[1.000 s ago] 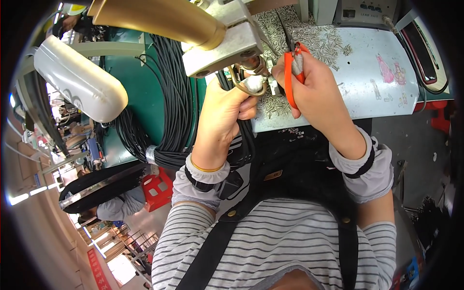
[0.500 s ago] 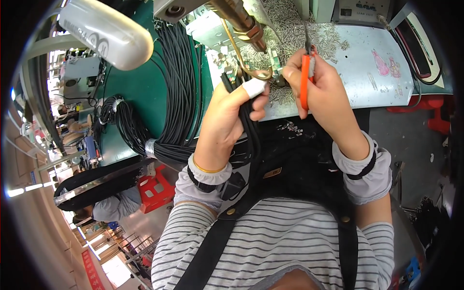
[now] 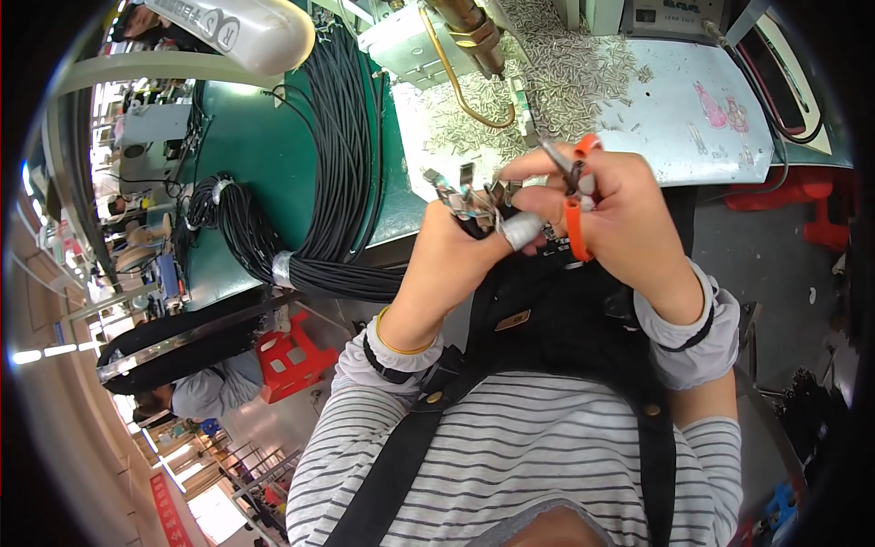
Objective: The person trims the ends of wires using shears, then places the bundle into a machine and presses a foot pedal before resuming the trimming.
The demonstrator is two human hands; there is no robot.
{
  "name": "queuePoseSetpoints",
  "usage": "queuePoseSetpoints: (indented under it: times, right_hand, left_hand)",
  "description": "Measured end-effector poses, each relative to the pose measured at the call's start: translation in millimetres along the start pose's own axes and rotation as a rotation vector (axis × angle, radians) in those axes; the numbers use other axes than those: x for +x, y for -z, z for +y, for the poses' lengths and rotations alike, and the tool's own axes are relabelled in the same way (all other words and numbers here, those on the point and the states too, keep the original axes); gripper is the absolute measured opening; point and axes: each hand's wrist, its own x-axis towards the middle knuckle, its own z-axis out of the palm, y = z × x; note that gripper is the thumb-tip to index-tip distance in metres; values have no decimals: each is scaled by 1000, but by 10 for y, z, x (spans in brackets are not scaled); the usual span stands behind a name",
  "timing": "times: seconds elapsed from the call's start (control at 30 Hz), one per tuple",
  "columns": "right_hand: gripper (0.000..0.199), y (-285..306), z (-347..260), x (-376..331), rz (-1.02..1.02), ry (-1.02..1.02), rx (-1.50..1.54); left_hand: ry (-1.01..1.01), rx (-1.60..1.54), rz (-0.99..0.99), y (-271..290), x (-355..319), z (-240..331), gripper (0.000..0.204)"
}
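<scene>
My left hand [image 3: 453, 251] is closed round a bunch of black cables, and their metal connector ends [image 3: 469, 202] stick up above the fingers. White tape wraps my left thumb. My right hand [image 3: 624, 205] grips orange-handled pliers [image 3: 572, 223], whose metal jaws point up and left. Its thumb and fingertips reach to the connector ends; whether they pinch one is blurred. Both hands are close together over the front edge of the metal work plate [image 3: 679, 118], below the machine's brass-coloured nozzle [image 3: 488, 59].
Many small metal pieces [image 3: 583, 73] cover the plate around the nozzle and a bent copper-coloured tube [image 3: 447, 77]. Bundled black cables [image 3: 342, 137] lie on the green table [image 3: 246, 137] at left. A white lamp-like cylinder [image 3: 260, 36] hangs upper left. Red stools [image 3: 296, 360] stand on both sides.
My left hand has drawn back from under the nozzle toward me, with the cable ends. The right hand has moved down beside it, and the pliers have tilted to the left.
</scene>
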Motion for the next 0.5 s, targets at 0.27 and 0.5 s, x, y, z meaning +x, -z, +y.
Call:
queuePoseSetpoints:
  times: [0.27,0.5]
  right_hand:
    - [12,4,-85,-24,48,-228,440]
    - [13,-98,-85,-81,127,-418,346]
  left_hand:
    - [125,-192,-112,44,-72,60,10]
    - [-482,294,111,-93,-49,-59,7]
